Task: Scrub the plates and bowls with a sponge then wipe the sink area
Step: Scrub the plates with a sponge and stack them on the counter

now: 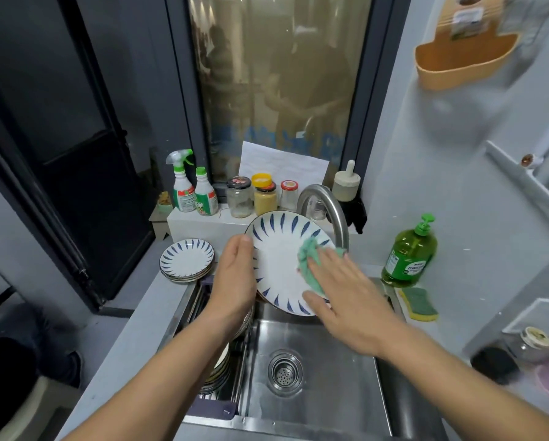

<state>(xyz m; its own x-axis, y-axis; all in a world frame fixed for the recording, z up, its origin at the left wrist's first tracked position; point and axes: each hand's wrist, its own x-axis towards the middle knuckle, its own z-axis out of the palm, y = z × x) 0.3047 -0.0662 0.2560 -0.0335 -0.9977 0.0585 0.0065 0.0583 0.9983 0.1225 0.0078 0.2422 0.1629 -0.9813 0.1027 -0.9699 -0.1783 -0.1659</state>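
A white plate with blue leaf marks is held tilted over the steel sink. My left hand grips its left rim, thumb on the front face. My right hand presses a green cloth against the plate's right side with straight fingers. A small stack of matching plates sits on the counter to the left. More dishes stand in a rack at the sink's left side, partly hidden by my left forearm.
A curved tap rises behind the plate. A green soap bottle and a yellow-green sponge sit right of the sink. Spray bottles and jars line the window ledge. An orange basket hangs on the right wall.
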